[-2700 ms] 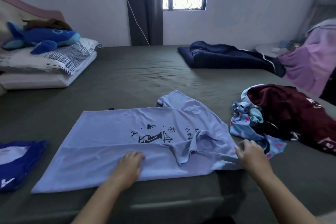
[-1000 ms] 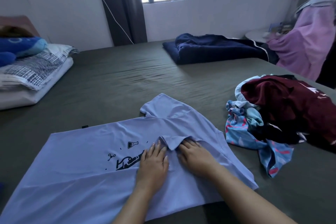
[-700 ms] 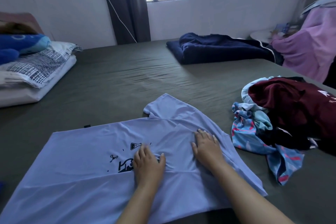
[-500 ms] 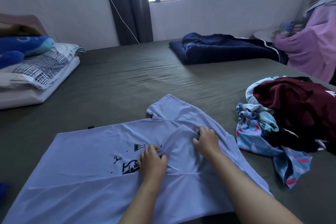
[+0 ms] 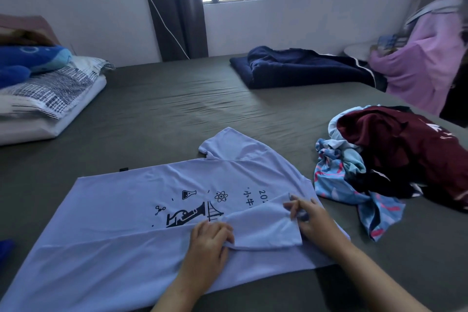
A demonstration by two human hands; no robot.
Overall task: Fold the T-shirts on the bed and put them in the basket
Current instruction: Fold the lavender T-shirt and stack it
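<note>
A light blue T-shirt (image 5: 109, 213) with a black science print lies flat on the grey bed (image 5: 177, 109), its near long edge folded over. Its near sleeve is folded back onto the body. My left hand (image 5: 209, 243) pinches the sleeve's left corner. My right hand (image 5: 310, 218) grips the sleeve's right end near the collar. A heap of unfolded shirts, maroon (image 5: 405, 149) over a pink-and-blue patterned one (image 5: 336, 177), sits to the right. No basket is in view.
Pillows (image 5: 50, 99) with a blue plush toy (image 5: 27, 61) lie at the far left. A dark navy blanket (image 5: 298, 66) lies at the back, a lilac cloth (image 5: 425, 63) at the far right. A blue garment edge (image 5: 5, 251) shows at the left border.
My hands left the shirt's near edge, smoothed its middle, then took hold of the near sleeve and drew it back toward me. More of the print now shows.
</note>
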